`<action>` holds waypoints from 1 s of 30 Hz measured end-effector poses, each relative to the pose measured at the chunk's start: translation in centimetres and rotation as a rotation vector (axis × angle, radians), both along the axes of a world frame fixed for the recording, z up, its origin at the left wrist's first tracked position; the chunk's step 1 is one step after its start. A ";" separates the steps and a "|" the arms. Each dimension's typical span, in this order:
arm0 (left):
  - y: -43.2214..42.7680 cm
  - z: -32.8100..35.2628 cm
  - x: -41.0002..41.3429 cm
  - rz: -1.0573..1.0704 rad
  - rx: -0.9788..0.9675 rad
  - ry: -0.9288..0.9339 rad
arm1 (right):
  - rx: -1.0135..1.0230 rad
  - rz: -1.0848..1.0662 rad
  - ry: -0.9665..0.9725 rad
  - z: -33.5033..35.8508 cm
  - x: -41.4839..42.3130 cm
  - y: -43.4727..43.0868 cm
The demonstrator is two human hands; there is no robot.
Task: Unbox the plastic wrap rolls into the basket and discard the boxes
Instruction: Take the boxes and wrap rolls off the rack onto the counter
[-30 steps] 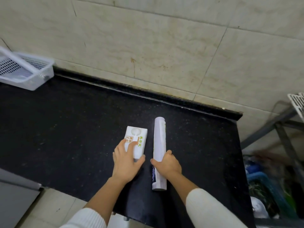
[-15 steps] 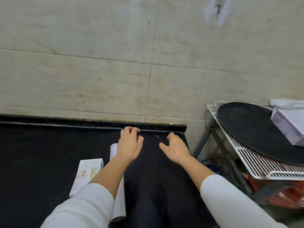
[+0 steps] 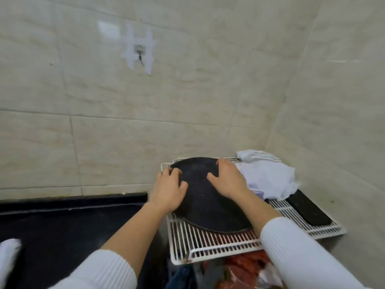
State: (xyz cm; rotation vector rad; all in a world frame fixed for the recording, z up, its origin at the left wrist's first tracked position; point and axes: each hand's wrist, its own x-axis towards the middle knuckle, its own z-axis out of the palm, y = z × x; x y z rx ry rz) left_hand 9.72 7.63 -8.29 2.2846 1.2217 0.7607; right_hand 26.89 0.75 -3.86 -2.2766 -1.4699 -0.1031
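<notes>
Your fingers (image 3: 176, 174) were spread and bent, holding nothing. Left hand (image 3: 167, 189) and right hand (image 3: 228, 180) both hovered over round black pan (image 3: 208, 207), maybe touching; could not tell. Pan sat on white wire rack (image 3: 208, 245). White cloth (image 3: 268, 176) lay beside right hand. Rolls, boxes, basket not seen. Black counter (image 3: 62, 226) at left.

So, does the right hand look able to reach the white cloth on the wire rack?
Probably yes. The right hand lies over the round black pan, right beside the white cloth on the wire rack, with nothing between them.
</notes>
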 end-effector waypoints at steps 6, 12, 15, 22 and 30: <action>-3.1 -3.1 5.5 0.124 -0.025 0.184 | -0.093 -0.126 -0.083 -0.8 8.6 -2.1; -3.4 -4.3 6.3 0.190 -0.028 0.285 | -0.200 -0.178 0.029 -2.2 10.8 -1.8; -3.4 -4.4 6.4 0.212 -0.013 0.289 | -0.184 -0.189 0.032 -2.5 11.0 -1.5; -3.5 -3.9 6.3 0.179 -0.025 0.241 | -0.075 -0.115 0.073 -2.0 9.5 -1.4; -2.0 -1.5 -0.9 0.327 0.042 -0.023 | 0.103 0.160 0.117 1.4 0.0 1.3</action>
